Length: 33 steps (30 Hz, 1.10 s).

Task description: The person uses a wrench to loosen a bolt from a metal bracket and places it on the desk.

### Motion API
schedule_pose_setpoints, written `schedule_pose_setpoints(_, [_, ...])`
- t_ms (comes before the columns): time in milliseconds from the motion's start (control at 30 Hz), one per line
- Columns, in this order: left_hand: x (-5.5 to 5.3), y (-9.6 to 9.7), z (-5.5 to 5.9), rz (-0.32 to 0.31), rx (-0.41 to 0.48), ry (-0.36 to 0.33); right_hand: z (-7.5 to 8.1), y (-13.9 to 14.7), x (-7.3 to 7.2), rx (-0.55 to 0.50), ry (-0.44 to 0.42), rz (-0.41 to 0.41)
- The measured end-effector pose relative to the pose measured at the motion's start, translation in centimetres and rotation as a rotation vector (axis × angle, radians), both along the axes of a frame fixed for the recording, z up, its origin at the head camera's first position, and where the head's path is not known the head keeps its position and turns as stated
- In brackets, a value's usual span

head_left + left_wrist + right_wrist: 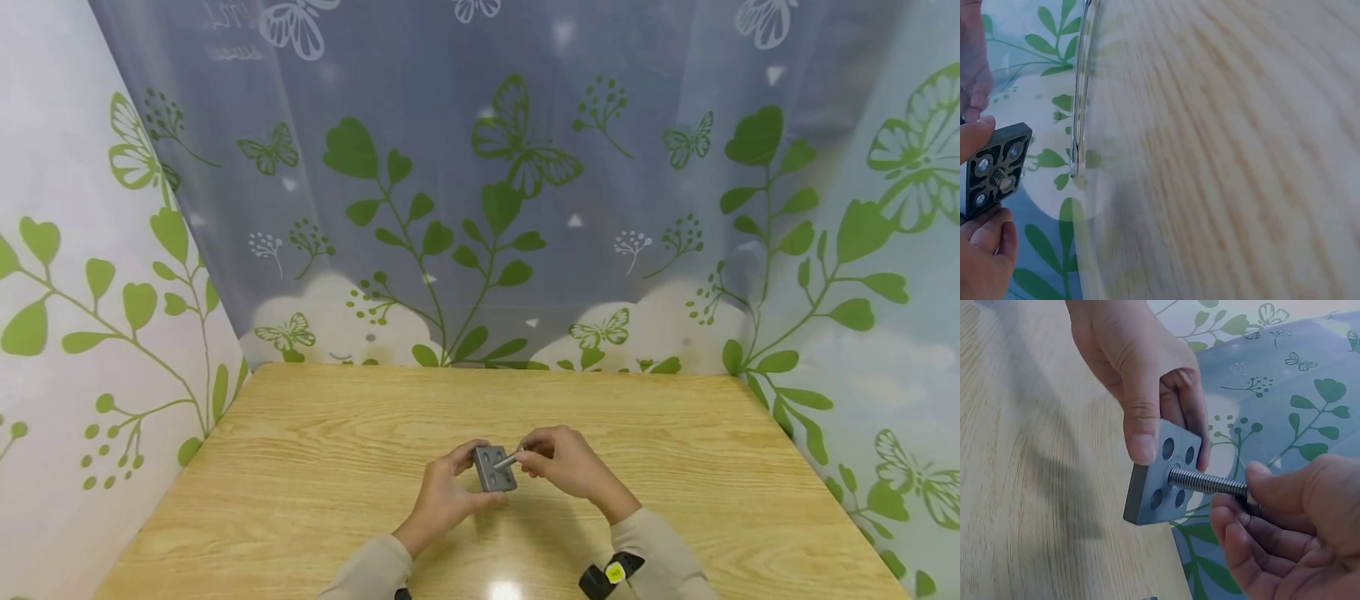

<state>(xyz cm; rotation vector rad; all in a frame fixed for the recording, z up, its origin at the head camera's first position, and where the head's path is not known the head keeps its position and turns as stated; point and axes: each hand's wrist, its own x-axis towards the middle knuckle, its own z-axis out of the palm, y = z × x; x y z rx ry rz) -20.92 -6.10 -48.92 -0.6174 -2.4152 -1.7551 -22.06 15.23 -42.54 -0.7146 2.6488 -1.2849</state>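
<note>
A grey square plate with a hole near each corner is held above the table. My left hand grips it by its edges, thumb along one side and fingers along the opposite one. From the middle of the plate sticks out a threaded metal bolt. The thumb and fingers of my right hand pinch the bolt's outer end, which they hide. On the plate's ribbed back, in the left wrist view, the bolt's threaded tip shows through the centre.
Under both hands spreads a wood-grain table. Behind it hangs a blue-grey curtain printed with leaves and butterflies, with similar panels at both sides. A black strap with a yellow tag sits on the right sleeve.
</note>
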Motion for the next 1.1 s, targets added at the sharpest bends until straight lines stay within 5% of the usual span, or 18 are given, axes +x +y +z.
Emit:
schedule_pose_setpoints(467, [-0.46, 0.3, -0.02, -0.036, -0.131, -0.043, -0.35, -0.18, -0.08, -0.001, 0.059, 0.043])
schedule_pose_setpoints(767, [-0.52, 0.3, -0.42, 0.023, -0.146, 0.018, -0.08, -0.04, -0.08, 0.031, 0.058, 0.048])
schedule_pose_setpoints(1100, [-0.37, 0.13, -0.51, 0.054, -0.117, 0.06, 0.48, -0.2, 0.16, 0.054, -0.018, -0.075])
